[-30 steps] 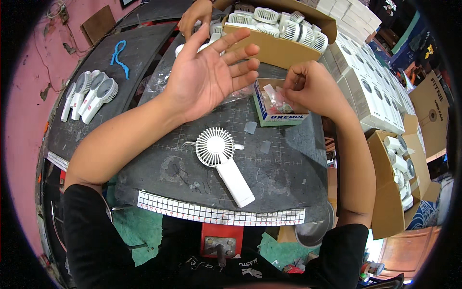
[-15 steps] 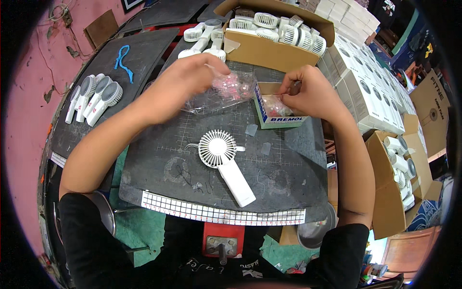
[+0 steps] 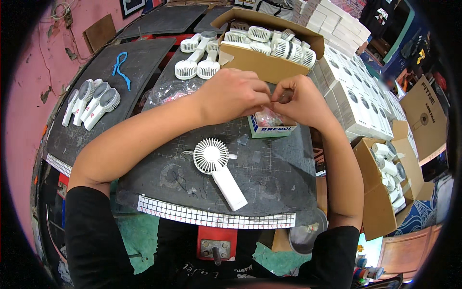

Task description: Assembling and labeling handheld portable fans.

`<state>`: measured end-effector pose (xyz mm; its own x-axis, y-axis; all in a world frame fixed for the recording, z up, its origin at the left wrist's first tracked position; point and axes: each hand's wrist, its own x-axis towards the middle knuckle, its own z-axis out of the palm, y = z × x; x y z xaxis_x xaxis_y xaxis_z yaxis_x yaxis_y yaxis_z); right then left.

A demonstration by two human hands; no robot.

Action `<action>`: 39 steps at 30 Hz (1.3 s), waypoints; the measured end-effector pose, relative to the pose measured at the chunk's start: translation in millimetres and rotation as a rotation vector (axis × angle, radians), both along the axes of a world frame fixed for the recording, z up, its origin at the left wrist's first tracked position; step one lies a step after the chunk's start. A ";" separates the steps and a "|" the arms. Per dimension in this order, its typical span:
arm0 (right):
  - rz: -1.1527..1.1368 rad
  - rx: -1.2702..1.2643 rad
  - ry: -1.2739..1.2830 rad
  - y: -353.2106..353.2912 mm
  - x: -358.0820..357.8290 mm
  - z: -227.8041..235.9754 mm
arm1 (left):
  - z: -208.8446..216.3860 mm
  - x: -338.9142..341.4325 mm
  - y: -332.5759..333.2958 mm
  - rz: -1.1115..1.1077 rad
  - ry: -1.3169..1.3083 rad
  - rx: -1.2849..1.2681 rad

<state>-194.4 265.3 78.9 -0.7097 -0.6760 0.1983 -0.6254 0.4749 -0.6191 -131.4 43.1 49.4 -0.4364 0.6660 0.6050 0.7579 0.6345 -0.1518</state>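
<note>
My left hand (image 3: 236,94) and my right hand (image 3: 306,102) meet fingertip to fingertip over a small open carton (image 3: 273,134). Both hands are closed in a pinch; whatever sits between the fingers is too small to make out. Inside the carton lies a clear bag with small pink and white pieces (image 3: 267,118). Partly behind my left forearm rests a crumpled clear plastic bag (image 3: 175,90), also with pink bits. A white handheld fan (image 3: 211,156) lies on the dark worktable (image 3: 154,139) closer to me, its handle slanting toward the lower right.
Several white fans (image 3: 185,68) lie beside a large cardboard box (image 3: 260,65) full of fans. Stacked white boxes (image 3: 356,106) and another carton of fans (image 3: 373,188) stand at right. More fans (image 3: 98,103) and a blue strap (image 3: 121,70) are on the left table. A ruler strip (image 3: 216,219) edges the worktable.
My left hand has moved right, from the plastic bag to my right hand's fingertips. My right hand has lifted slightly off the carton's contents. The whole view has shifted a little.
</note>
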 end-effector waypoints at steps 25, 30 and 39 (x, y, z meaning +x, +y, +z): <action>0.093 -0.101 -0.269 17.2 -25.9 3.5 | 13.8 0.6 -16.1 0.194 -0.875 0.672; 0.139 -0.113 -0.248 16.2 -27.9 -4.2 | 10.2 1.8 -15.4 0.154 -0.870 0.685; 0.134 -0.140 -0.346 5.2 -18.8 0.6 | 7.6 -6.3 -4.5 0.204 -0.862 0.662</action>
